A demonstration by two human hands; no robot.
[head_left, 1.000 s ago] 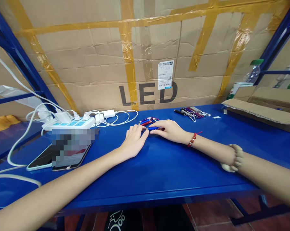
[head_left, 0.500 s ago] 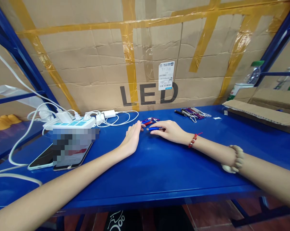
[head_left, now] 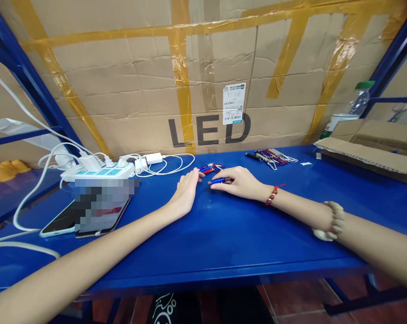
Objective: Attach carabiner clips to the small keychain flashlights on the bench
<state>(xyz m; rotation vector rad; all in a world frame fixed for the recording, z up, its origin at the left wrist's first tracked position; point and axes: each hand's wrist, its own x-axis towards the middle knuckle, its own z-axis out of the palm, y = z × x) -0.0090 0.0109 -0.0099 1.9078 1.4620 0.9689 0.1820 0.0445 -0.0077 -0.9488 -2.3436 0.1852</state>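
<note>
Compared with a second ago, the left hand has come away from the left tip of the blue stick and turned up on its edge, while the right hand keeps the stick in nearly the same spot.

At the left of the worktop, two phones lie side by side in front of a power strip, with white cables around them; the left forearm passes close by, so a sweep of it could push a phone or drag a cable. The left hand looks free, fingers straight and together; whether its fingertips touch the small pile of sticks just beyond them I cannot tell. A careless nudge there could scatter the pile, since slim bodies probably roll. Next, the right hand pinches the blue stick between thumb and fingers, tip pointing left. Its smooth body could slip if the pinch loosens, and dropped beside the pile it could get mixed in. Farther right lies a second pile with metal clips; these may snag, so lifting one piece could pull others along. At the far right, bumping the open cardboard box could topple the bottle that seems to stand just behind it.
</note>
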